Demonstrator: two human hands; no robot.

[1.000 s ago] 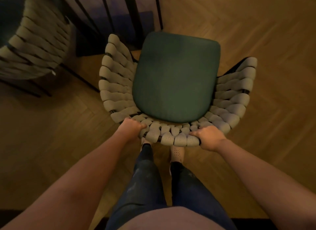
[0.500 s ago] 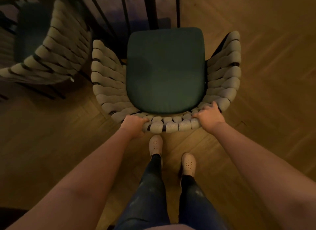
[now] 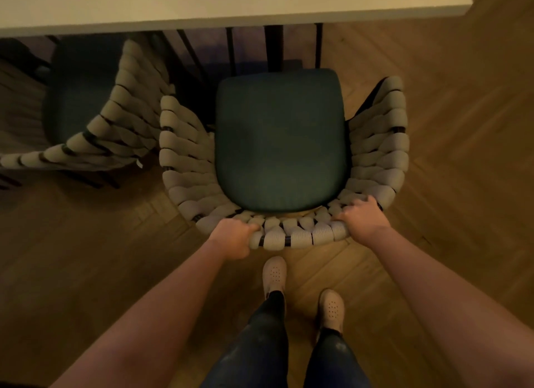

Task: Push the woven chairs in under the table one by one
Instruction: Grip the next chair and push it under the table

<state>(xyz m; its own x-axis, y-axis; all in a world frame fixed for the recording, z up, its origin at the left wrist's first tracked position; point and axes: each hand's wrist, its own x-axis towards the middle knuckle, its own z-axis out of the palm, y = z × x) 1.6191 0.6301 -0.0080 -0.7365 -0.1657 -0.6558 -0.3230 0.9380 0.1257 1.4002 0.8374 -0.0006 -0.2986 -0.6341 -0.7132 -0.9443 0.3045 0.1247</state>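
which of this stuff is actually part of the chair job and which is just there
In the job: centre woven chair; left hand and right hand, both gripping its back rim; left woven chair; table.
Just there: wood floor; pale shoes.

Woven chair (image 3: 375,145): pale grey-beige straps in chunky basket weave, black frame showing between bands. Seat cushion (image 3: 280,145): plain dark green. Second woven chair (image 3: 127,119), left: same pale straps, black gaps; its cushion (image 3: 78,99) dark green, in shadow. Bench (image 3: 231,3) top: plain cream-white; bench legs (image 3: 274,47) black. Floor (image 3: 448,127): warm brown wood, herringbone pattern. Shoes (image 3: 274,273): off-white, small dot perforations. Trousers (image 3: 260,344): dark blue, faint pale flecks.
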